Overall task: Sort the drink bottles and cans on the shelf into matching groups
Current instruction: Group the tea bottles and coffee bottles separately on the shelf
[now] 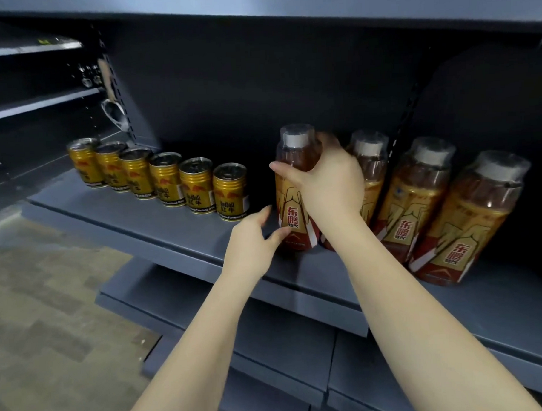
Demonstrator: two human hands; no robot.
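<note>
1. The shelf under the hands was a flat slate grey-blue, and its back panel was near black.
2. Left of the left hand, the six cans were metallic gold with a red emblem, dark lettering and silver-grey tops.
3. The bottle in the right hand held amber-brown liquid, with a white cap under clear plastic and a gold label patterned with a red panel carrying gold characters.
4. Right of that hand, the other bottles bore the same gold, red and white colouring.
5. The floor below the left hand was mottled beige and grey-brown.
</note>
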